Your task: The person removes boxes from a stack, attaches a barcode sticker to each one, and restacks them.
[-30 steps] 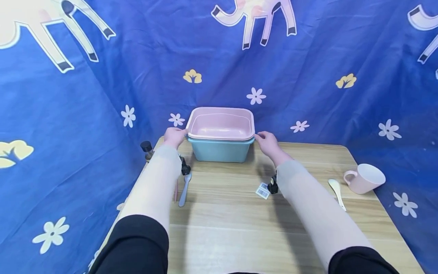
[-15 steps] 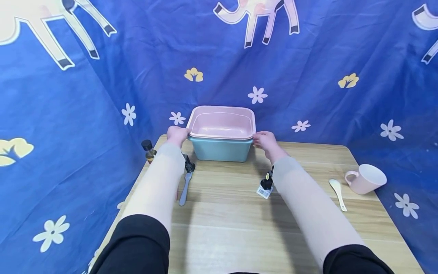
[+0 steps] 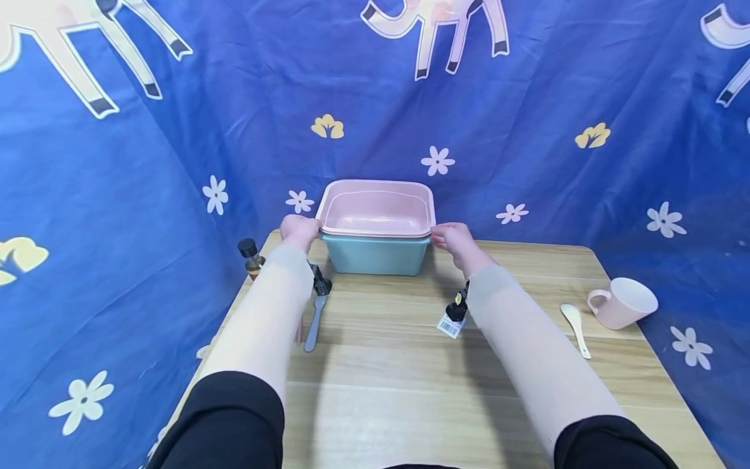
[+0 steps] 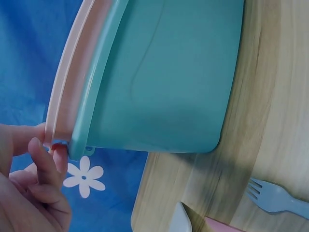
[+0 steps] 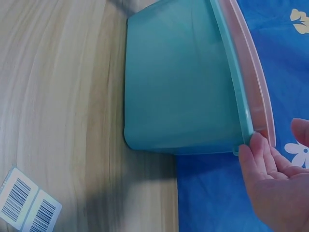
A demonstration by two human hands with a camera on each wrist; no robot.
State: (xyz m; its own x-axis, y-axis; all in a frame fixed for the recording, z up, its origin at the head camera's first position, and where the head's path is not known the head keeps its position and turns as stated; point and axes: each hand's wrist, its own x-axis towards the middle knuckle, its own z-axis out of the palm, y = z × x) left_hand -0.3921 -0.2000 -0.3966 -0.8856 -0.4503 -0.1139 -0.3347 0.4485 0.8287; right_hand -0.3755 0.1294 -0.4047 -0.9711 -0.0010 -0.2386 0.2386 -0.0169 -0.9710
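Pink basin [image 3: 375, 208], nothing visible inside, nested in a teal basin [image 3: 375, 255] standing at the far edge of the wooden table [image 3: 398, 378] against the blue printed cloth [image 3: 527, 98]. Left hand [image 3: 297, 231] pinches the pink rim at its left corner with curled fingertips [image 4: 59, 153]; right hand [image 3: 456, 240] curls thumb and fingers over the right rim. Also on the table: blue fork [image 3: 313, 322], barcode tag [image 3: 450, 326], white spoon [image 3: 575, 329], pink mug [image 3: 624, 303] lying tipped, small bottle [image 3: 250, 257]
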